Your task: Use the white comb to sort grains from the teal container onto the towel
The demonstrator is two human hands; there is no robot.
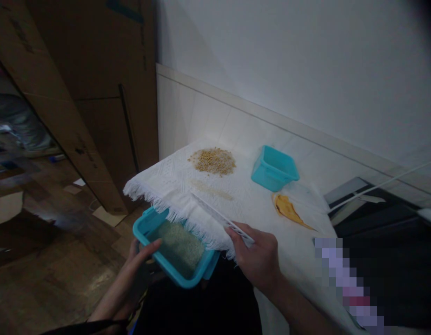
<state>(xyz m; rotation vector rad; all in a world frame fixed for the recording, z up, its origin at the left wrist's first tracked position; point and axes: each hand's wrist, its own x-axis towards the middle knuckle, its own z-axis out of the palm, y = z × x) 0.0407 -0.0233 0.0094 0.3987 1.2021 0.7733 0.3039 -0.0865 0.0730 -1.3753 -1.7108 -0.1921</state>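
At lower centre, the blue tub (183,282) is gripped by the left hand (140,258) and a white strip (215,212) by the right hand (259,253), with pale grain (182,245) seemingly mostly gathered inside and a thin streak (211,190) and yellow heap (215,161) left mid-frame.

Dim, cool light is falling around the hands (257,256), and the wall (288,56) beyond them is looking grey. Left of them, the cardboard (96,56) is lying in deep shadow, the floor (65,288) is showing faint glare, and farther clutter (20,121) is blurring. Right of them, coarse pixels are masking a strip (348,279); blackness is filling the far corner.
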